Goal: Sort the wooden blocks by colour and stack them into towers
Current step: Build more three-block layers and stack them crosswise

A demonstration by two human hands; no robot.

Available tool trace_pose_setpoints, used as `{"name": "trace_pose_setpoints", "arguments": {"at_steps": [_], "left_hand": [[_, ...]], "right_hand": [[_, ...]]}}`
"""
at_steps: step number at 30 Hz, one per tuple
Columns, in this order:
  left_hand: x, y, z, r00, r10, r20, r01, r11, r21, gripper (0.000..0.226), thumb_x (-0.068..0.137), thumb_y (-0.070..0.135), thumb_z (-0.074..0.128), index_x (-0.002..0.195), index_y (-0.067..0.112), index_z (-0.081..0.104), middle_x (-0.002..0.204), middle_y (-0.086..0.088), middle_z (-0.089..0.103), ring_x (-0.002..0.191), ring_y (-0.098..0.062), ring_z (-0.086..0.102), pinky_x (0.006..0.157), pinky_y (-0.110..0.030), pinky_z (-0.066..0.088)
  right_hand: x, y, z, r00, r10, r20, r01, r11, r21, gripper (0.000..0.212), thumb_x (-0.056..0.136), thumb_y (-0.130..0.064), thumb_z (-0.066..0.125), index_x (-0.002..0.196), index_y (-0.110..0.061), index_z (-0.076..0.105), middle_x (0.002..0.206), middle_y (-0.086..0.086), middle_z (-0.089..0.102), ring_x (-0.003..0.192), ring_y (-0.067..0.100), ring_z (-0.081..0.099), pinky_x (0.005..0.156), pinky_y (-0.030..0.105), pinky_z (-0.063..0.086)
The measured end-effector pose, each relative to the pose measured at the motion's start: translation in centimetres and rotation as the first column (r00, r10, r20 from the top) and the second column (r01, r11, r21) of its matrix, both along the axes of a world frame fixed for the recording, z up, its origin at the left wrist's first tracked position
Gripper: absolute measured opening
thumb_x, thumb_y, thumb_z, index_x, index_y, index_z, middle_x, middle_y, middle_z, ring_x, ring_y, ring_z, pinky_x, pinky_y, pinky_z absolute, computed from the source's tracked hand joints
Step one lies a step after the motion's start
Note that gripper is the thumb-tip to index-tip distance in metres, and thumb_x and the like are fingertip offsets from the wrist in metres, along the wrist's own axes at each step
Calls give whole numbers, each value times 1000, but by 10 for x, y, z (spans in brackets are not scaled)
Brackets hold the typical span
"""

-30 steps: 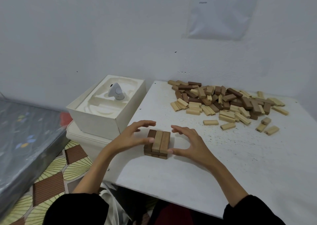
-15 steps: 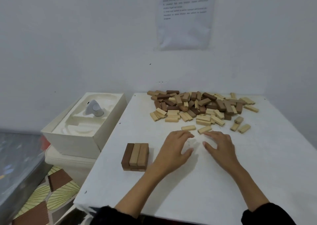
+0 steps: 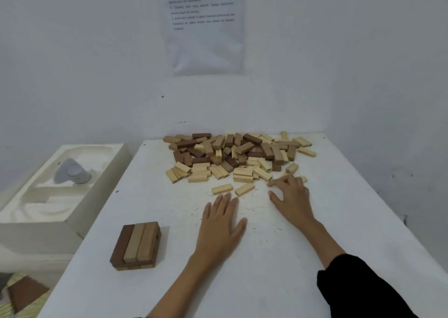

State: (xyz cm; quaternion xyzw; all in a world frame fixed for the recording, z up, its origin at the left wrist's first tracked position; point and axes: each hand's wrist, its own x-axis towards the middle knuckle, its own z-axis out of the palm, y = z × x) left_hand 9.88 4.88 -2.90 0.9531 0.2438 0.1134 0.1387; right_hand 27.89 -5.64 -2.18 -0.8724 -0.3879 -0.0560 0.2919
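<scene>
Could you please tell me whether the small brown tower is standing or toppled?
Standing. The tower sits flat on the table, three top blocks aligned over the layer below.

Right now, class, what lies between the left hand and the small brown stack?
Head view: only bare white table between the left hand and the brown stack.

matt wooden blocks (image 3: 238,157), speckled white table (image 3: 278,281), paper sheet (image 3: 204,24)
</scene>
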Motion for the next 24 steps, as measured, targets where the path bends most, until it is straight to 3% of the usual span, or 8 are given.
{"name": "trace_pose_setpoints", "arguments": {"at_steps": [5,8,12,15,21,24], "left_hand": [[1,2,-4,1000,13,6,-13,999,31,80,80,60,2,149,25,21,159,6,13,146,-11,4,119,-34,3],[2,2,-4,1000,8,18,-8,1000,17,79,80,60,3,150,26,20,159,7,11,146,-10,2,118,-33,0],[0,1,-3,999,6,45,-5,1000,-22,78,80,61,6,149,26,21,159,7,11,146,-10,1,117,-31,-3],[0,2,-3,999,4,42,-3,1000,-25,77,81,60,6,150,27,20,159,7,10,146,-9,0,117,-31,-5],[-1,2,-4,999,-2,37,3,1000,-22,74,84,59,9,150,25,19,159,6,10,146,-10,0,117,-32,-4],[-1,2,-4,999,-5,34,5,1000,-18,73,85,58,9,150,25,19,159,6,9,146,-10,-1,117,-32,-5]], "right_hand": [[11,17,4,995,-96,13,93,985,144,12,81,-11,65,88,-17,72,93,6,60,98,27,50,75,35,35],[23,30,15,974,-222,37,210,955,211,14,81,-10,63,89,-17,71,98,8,60,97,29,50,74,34,33],[49,47,22,975,-190,114,194,981,-28,32,88,-17,56,119,-14,61,123,15,50,120,32,38,85,43,38],[61,55,24,977,-169,130,189,969,-161,37,94,-22,48,130,-19,53,129,15,48,126,32,32,91,44,36],[66,66,25,965,-256,50,258,966,-34,29,90,-20,59,118,-18,62,118,14,58,119,30,43,88,40,39],[72,70,26,973,-226,40,227,974,-22,34,92,-20,53,125,-20,58,118,15,56,116,31,44,81,38,43]]}}
